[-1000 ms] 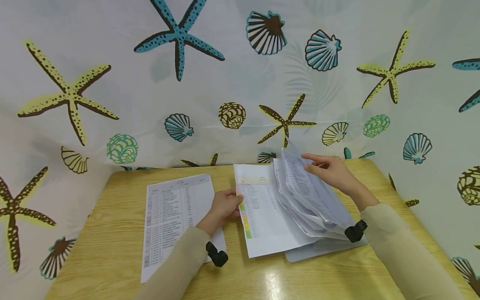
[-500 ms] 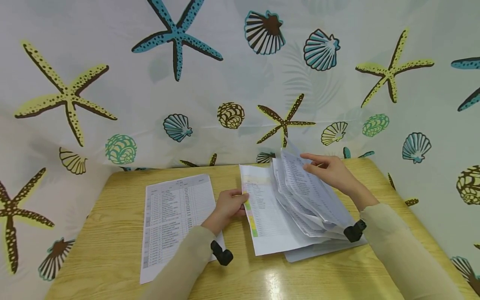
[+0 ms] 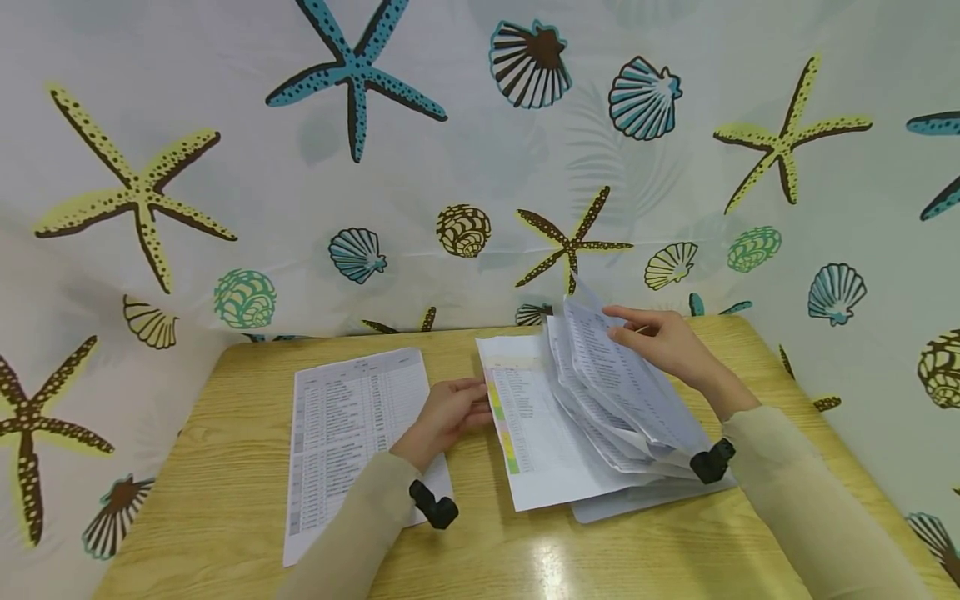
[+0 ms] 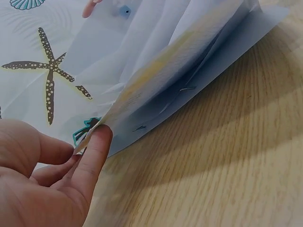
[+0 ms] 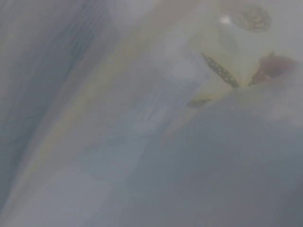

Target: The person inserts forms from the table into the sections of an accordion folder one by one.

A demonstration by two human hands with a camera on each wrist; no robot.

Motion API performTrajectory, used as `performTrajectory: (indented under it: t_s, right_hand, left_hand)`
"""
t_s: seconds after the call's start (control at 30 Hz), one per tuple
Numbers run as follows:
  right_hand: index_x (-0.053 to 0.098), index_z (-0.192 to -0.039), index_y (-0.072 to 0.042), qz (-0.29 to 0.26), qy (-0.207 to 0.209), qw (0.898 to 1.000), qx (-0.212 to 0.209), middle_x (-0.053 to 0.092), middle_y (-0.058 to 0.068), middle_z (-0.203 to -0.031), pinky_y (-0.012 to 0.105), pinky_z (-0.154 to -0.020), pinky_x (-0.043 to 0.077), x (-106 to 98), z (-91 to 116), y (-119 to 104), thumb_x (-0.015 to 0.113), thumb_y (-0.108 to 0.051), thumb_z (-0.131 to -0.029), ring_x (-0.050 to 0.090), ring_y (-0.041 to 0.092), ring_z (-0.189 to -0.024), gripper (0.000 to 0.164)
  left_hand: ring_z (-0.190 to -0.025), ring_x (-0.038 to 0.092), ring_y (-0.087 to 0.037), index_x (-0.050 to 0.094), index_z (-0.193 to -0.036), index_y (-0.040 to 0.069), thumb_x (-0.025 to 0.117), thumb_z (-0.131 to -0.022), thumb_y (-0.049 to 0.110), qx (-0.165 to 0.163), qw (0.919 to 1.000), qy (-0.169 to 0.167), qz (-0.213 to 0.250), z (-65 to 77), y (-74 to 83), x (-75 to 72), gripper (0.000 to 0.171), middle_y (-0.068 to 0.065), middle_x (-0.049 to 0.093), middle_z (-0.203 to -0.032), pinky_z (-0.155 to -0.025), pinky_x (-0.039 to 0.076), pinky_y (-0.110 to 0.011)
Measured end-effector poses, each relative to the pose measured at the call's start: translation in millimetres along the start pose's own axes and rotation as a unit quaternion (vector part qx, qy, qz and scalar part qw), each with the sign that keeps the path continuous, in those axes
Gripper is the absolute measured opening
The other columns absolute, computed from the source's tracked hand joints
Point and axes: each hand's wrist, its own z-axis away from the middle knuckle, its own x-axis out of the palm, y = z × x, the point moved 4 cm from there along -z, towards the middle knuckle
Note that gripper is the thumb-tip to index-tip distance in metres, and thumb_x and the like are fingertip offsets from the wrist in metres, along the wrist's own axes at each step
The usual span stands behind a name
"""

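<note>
In the head view a sheaf of printed sheets (image 3: 622, 375) leans upright at the right of the wooden table. My right hand (image 3: 663, 342) grips its upper edge with thumb and index finger; the other fingers are partly hidden. A lower sheet with coloured marks (image 3: 536, 417) spreads left from the sheaf. My left hand (image 3: 446, 412) is at that sheet's left edge. In the left wrist view its fingers (image 4: 94, 151) are fairly straight and touch the raised sheet's underside, the thumb on the other side of the edge. Hazy see-through film fills the right wrist view, hiding the right hand.
A single printed table sheet (image 3: 352, 442) lies flat on the left of the wooden table (image 3: 217, 467), partly under the left forearm. A grey-white backing (image 3: 637, 500) lies beneath the sheaf. Behind hangs a cloth (image 3: 420, 183) printed with starfish and shells.
The left hand pinched the sheet's edge and carried it a little right; now its fingers have loosened and straightened, and the thumb is off the sheet's face. The right hand stays put.
</note>
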Motion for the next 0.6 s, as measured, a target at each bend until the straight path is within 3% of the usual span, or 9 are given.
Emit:
performTrajectory:
  t_s: [0.23, 0.6]
  right_hand:
    - [0.06, -0.151, -0.019, -0.006, -0.002, 1.0, 0.005, 0.068, 0.016, -0.125, 0.029, -0.067, 0.045, 0.9, 0.9, 0.6, 0.066, -0.032, -0.105, 0.057, 0.019, -0.087, 0.048]
    - [0.06, -0.151, -0.02, -0.006, 0.0, 1.0, 0.005, 0.068, 0.016, -0.12, 0.029, -0.067, 0.044, 0.7, 0.8, -0.9, 0.066, -0.032, -0.105, 0.056, 0.019, -0.085, 0.048]
  left_hand:
    - [-0.096, 0.078, -0.025, 0.057, -0.144, -0.009, 0.058, -0.107, 0.003, 0.025, 0.9994, -0.003, -0.025, 1.5, -4.5, 9.6, 0.039, -0.032, 0.071, -0.124, -0.086, 0.066, -0.039]
    - [-0.079, 0.077, -0.018, 0.062, -0.14, -0.004, 0.061, -0.105, 0.005, 0.027, 0.9989, 0.002, -0.037, -3.7, -5.3, 27.6, 0.036, -0.026, 0.076, -0.112, -0.083, 0.067, -0.04]
